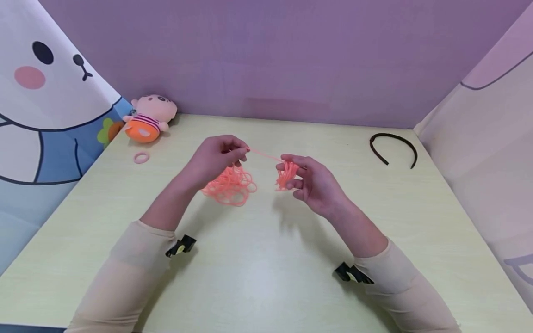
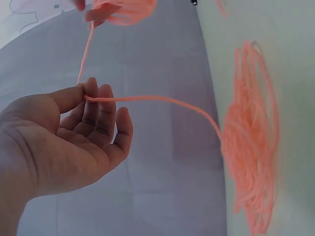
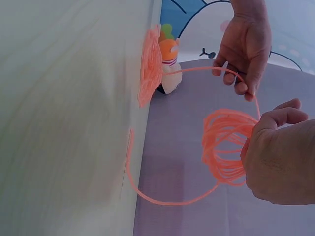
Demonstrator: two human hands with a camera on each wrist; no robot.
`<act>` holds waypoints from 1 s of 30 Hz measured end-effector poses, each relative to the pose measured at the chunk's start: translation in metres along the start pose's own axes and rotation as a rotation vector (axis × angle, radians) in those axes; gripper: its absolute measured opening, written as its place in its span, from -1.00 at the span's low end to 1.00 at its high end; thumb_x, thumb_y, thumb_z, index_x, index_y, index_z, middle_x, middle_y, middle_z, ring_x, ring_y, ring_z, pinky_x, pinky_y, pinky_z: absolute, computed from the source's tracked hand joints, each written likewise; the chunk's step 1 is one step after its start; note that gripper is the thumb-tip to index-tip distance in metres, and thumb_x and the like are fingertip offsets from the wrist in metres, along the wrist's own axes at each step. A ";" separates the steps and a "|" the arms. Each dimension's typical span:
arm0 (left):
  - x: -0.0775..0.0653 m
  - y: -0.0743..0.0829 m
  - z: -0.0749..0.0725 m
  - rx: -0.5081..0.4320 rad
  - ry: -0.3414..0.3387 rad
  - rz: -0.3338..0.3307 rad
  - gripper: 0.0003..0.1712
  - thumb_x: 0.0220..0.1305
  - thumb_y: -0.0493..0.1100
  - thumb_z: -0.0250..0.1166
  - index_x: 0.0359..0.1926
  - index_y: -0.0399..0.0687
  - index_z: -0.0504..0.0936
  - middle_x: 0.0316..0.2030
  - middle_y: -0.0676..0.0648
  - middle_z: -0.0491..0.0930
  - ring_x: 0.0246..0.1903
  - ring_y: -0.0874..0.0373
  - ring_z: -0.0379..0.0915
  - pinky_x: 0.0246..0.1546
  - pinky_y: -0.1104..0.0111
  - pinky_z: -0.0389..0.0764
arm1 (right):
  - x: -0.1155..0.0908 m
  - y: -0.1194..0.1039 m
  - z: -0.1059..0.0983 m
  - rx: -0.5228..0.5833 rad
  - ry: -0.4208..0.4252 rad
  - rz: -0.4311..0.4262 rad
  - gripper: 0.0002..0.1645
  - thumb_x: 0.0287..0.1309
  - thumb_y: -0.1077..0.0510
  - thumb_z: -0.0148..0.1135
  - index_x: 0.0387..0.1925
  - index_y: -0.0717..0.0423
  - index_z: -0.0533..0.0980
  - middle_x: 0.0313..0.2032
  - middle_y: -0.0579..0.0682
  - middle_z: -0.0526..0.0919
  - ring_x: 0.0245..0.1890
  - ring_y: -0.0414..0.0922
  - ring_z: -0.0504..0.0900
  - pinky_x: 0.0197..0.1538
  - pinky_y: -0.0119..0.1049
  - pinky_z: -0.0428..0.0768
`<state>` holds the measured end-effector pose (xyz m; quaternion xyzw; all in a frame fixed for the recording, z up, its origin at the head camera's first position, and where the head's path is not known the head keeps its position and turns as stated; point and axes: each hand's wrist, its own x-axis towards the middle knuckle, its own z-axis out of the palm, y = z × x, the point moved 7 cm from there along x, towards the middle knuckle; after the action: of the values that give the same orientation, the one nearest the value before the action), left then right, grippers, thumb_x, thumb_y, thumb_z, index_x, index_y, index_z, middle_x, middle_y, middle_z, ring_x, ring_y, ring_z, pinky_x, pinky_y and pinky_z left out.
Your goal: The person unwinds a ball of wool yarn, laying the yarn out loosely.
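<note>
Coral-pink yarn runs between the two hands. My left hand (image 1: 218, 157) pinches the strand (image 2: 152, 98) between thumb and fingertip, and from there it droops to a loose pile of yarn (image 1: 231, 186) on the table. My right hand (image 1: 318, 185) holds a wound bundle of yarn loops (image 3: 226, 145), with the fingers curled through and around it. A short strand stretches taut from the left fingertips up to this bundle. In the right wrist view a loose tail (image 3: 167, 202) hangs from the bundle toward the table.
On the pale table (image 1: 258, 277), a plush doll (image 1: 150, 119) in orange sits at the back left, with a pink ring (image 1: 141, 157) in front of it. A dark headband (image 1: 393, 135) lies at the back right. A purple wall (image 1: 283, 60) stands behind.
</note>
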<state>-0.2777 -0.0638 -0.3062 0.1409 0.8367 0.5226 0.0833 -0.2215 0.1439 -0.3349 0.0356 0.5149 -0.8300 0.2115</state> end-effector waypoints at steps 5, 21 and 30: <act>-0.001 0.003 -0.013 -0.031 0.032 0.013 -0.82 0.50 -0.21 0.20 -0.01 -0.18 0.66 -0.16 -0.22 0.63 -0.19 -0.06 0.57 -0.15 0.27 0.62 | 0.002 -0.002 -0.004 0.017 0.033 -0.014 -0.57 0.53 0.09 -0.08 0.31 0.12 0.37 -0.10 -0.04 0.68 -0.58 -0.22 0.56 -0.59 -0.52 0.41; 0.004 -0.022 -0.034 0.147 0.037 -0.107 -0.73 0.52 -0.14 0.17 0.09 -0.19 0.60 -0.08 -0.18 0.60 -0.10 -0.10 0.50 -0.13 0.17 0.53 | 0.000 -0.004 -0.006 0.054 0.064 -0.025 -0.61 0.52 0.09 -0.05 0.26 0.10 0.41 -0.06 -0.02 0.67 -0.59 -0.21 0.53 -0.58 -0.51 0.42; 0.007 -0.025 0.000 0.168 -0.058 -0.067 -0.73 0.45 -0.21 0.23 0.10 -0.18 0.57 0.00 -0.18 0.58 0.03 -0.07 0.50 0.02 0.13 0.55 | -0.001 -0.003 -0.002 0.039 0.031 -0.022 -0.57 0.53 0.06 -0.04 0.28 0.14 0.38 -0.10 -0.03 0.69 -0.57 -0.21 0.53 -0.58 -0.50 0.42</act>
<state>-0.2880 -0.0721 -0.3284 0.1345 0.8792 0.4430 0.1127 -0.2222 0.1469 -0.3330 0.0469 0.5020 -0.8417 0.1934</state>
